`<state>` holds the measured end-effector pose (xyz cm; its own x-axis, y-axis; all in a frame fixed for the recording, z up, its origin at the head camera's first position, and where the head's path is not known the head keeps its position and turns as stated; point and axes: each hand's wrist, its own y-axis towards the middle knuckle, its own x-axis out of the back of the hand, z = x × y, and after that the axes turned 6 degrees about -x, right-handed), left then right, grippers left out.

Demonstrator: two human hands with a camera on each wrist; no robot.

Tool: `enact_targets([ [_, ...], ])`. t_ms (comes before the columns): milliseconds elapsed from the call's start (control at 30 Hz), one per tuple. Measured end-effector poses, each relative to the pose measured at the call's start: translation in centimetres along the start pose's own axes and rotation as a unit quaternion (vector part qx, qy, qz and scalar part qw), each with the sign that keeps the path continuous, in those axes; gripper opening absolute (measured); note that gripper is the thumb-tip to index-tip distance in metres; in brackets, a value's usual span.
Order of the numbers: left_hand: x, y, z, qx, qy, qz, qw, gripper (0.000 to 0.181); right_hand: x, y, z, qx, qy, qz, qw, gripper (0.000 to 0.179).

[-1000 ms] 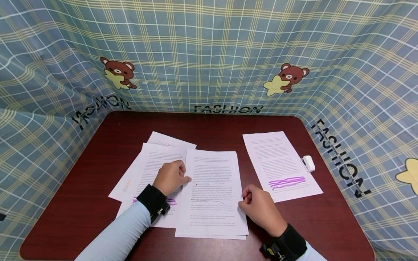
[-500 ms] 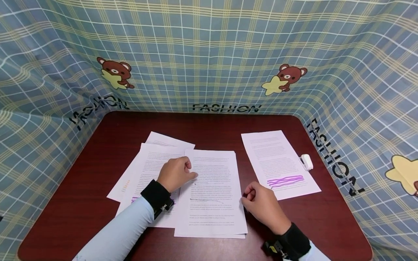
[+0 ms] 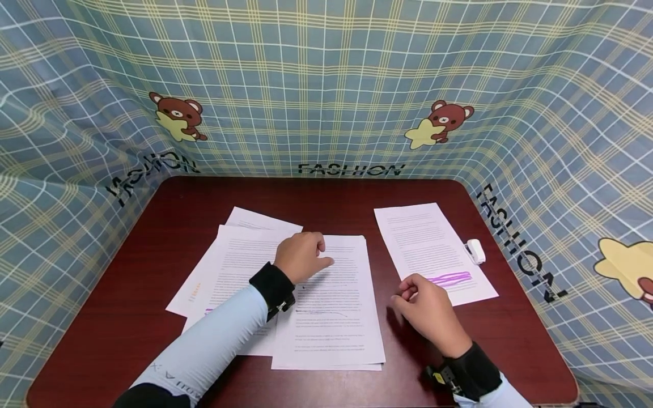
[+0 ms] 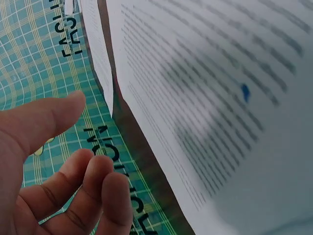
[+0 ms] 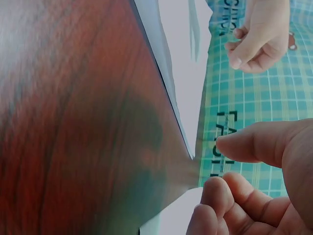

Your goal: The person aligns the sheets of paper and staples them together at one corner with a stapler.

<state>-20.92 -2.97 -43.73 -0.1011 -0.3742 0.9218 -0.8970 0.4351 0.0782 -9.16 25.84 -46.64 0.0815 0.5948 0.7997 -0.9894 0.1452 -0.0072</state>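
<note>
My left hand (image 3: 301, 258) hovers over the upper part of the middle stack of printed sheets (image 3: 331, 334), casting a shadow on it. In the left wrist view its thumb and loosely bent fingers (image 4: 90, 181) stand apart with nothing between them. The stack shows pen marks and a second sheet peeking out at its bottom edge. Just right of this stack, above the table, is my right hand (image 3: 425, 309), its fingers (image 5: 220, 196) loosely bent and holding nothing. It overlaps the lower left corner of the right printed sheet (image 3: 413, 238), which bears purple highlighter strokes.
At left, overlapping printed pages (image 3: 245, 249) lie partly under the middle stack, with purple and orange marks. A small white object (image 3: 475, 251) with a dark part sits on the right sheet's edge. Plaid cloth (image 3: 326, 85) walls in the dark red table (image 3: 127, 294) on three sides.
My left hand has moved rightward and up across the middle stack. My right hand has drawn away from the stack's right edge toward the right sheet. The papers look the same.
</note>
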Motion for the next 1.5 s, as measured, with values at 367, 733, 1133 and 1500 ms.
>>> enact_targets([
  [367, -1.3, 2.3, -1.0, -0.011, 0.007, -0.011, 0.9999, 0.04, 1.8, 1.0, -1.8, -0.009, -0.031, -0.053, 0.9981, 0.022],
  [733, -4.3, 5.7, -2.5, -0.052, 0.019, -0.02, 0.9983, 0.041, 4.6, 1.4, -4.9, -0.044, -0.065, -0.096, 0.9923, 0.022],
  [1133, -5.3, 8.4, -4.6, -0.063, 0.015, -0.004, 0.9979, 0.044, 6.6, 2.1, -8.3, -0.089, -0.085, -0.104, 0.9869, 0.03],
  [1500, -5.8, 10.7, -5.6, -0.078, 0.007, 0.026, 0.9966, 0.051, 7.3, 2.8, -11.7, -0.148, -0.095, -0.069, 0.982, 0.067],
])
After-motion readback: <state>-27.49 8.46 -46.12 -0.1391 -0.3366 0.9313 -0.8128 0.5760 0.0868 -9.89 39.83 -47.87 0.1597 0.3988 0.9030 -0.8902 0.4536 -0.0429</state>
